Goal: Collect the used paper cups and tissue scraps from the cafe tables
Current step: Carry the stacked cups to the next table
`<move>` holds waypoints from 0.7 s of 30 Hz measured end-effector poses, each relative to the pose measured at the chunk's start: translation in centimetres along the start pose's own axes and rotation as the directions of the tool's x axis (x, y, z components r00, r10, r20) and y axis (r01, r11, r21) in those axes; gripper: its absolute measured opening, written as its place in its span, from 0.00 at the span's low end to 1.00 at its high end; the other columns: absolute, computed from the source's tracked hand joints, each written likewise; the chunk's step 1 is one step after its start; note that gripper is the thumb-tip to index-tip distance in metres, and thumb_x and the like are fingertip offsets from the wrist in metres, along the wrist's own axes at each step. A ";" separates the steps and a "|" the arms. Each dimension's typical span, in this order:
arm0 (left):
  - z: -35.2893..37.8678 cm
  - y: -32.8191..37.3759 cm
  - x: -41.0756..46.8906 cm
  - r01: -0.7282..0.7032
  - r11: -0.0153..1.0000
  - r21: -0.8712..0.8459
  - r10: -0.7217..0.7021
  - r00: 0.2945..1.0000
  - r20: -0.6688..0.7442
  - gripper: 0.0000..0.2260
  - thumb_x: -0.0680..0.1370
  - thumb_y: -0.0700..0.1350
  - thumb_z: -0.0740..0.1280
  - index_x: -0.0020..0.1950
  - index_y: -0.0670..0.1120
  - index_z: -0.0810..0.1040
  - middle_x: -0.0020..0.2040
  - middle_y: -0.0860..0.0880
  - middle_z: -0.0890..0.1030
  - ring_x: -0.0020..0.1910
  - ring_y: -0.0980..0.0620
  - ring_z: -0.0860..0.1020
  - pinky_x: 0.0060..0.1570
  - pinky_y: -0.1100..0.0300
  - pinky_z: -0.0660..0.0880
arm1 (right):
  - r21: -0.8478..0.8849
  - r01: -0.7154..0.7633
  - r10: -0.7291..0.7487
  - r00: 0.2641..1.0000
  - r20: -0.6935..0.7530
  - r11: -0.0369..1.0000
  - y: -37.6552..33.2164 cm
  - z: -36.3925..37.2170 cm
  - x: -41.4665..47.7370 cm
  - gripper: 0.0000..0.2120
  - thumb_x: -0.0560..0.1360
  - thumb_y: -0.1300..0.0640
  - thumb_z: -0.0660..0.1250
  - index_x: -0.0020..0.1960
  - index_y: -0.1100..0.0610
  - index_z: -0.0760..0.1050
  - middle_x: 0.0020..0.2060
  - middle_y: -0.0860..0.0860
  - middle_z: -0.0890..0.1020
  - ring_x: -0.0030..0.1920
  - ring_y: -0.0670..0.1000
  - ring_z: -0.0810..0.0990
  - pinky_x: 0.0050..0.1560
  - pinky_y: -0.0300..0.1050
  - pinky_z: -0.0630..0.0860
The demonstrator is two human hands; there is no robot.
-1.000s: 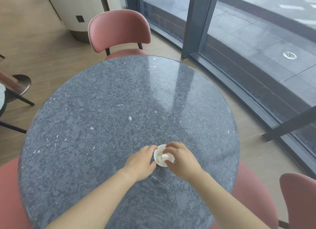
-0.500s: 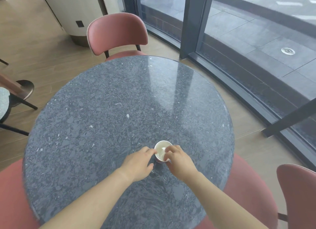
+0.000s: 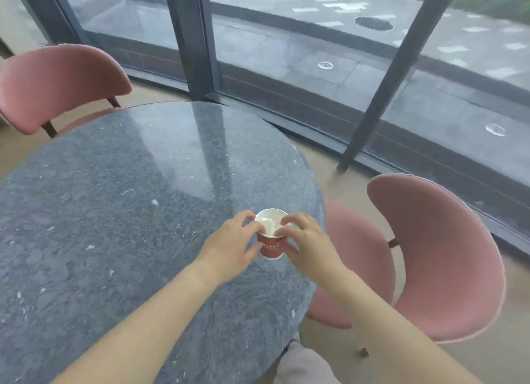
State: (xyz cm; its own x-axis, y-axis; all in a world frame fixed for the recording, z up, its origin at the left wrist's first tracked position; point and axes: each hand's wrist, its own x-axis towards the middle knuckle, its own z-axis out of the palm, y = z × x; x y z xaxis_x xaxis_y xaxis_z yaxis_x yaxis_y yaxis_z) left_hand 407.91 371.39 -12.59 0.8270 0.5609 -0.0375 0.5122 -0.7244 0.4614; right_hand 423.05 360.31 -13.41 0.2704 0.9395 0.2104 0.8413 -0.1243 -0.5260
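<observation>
Grey speckled stone fills the round cafe table [image 3: 120, 211], set against a curved run of floor-to-ceiling glass with dark mullions, wet paving beyond. Pink chairs stand around it: one at about ten o'clock [image 3: 57, 82], another at three to four o'clock [image 3: 436, 254].

What has changed over the last second is mostly the viewpoint and the cup's apparent height. Half a second back the paper cup [image 3: 270, 247] was seen from straight above, only its white mouth showing; now its red wall with white lettering is plain, and the whole view has swung toward the window. That suggests, as a judgement, that the cup is being lifted or tipped off the tabletop and the person is turning away, though whether its base is clear of the stone cannot be told.

The cup sits near the table's four o'clock edge, between both hands. White crumpled tissue [image 3: 268, 223] lies inside it. The left hand [image 3: 229, 249] has fingers curled at the rim and thumb against the red wall; the right hand [image 3: 307, 243] mirrors it, fingertips over the rim's right side, thumb on the wall. Both are closed around the cup

No other cups or scraps show on this table, so it looks finished once the cup leaves; other tables are out of view
</observation>
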 end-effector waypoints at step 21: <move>13.1 37.5 -11.9 -0.858 0.432 -0.278 0.897 0.376 0.234 0.05 0.74 0.47 0.66 0.48 0.55 0.78 0.51 0.61 0.78 0.49 0.55 0.76 0.41 0.58 0.74 | 0.207 -0.783 0.699 0.360 -0.618 0.587 -3.0 -16.4 -44.3 0.06 0.70 0.60 0.71 0.47 0.55 0.81 0.51 0.50 0.81 0.53 0.53 0.78 0.51 0.52 0.74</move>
State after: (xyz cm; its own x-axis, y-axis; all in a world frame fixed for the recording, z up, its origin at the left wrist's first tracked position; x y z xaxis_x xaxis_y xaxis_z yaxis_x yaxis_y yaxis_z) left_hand 420.27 332.31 -6.47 0.8244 -0.5324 0.1923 -0.5525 -0.6829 0.4779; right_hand 416.21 313.79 -7.69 0.9746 0.0543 0.2174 0.1850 -0.7422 -0.6441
